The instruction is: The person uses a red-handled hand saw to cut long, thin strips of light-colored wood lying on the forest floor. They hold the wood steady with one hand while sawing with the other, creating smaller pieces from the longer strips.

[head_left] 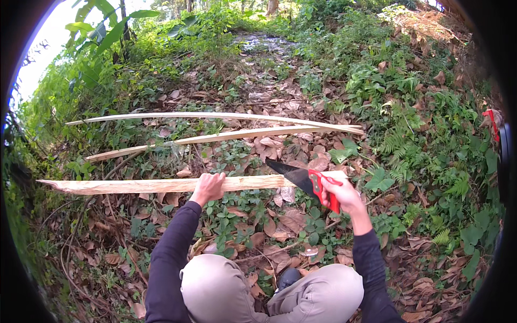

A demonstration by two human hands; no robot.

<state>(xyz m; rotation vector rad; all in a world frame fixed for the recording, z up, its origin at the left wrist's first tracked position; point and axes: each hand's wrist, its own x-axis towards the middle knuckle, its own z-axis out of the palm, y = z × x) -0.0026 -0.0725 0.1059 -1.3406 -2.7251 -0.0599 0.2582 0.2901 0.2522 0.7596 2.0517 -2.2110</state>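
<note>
A long pale strip of wood (134,186) lies crosswise in front of me, its left end tapering to a point. My left hand (209,187) is closed around it right of its middle. In my right hand (343,193) is a hand saw (300,177) with a red handle and a dark blade, the fingers wrapped round the grip. The blade slants up to the left across the strip's right end. Whether its teeth have bitten into the wood is too small to tell.
Beyond lie two more long wood strips, a farther one (177,115) and a nearer one (215,138), meeting at the right. Dry leaves (288,225), creeping plants and ferns (397,144) cover the ground. My bent knees (218,285) are close below. A red-and-dark object (493,124) shows at the right rim.
</note>
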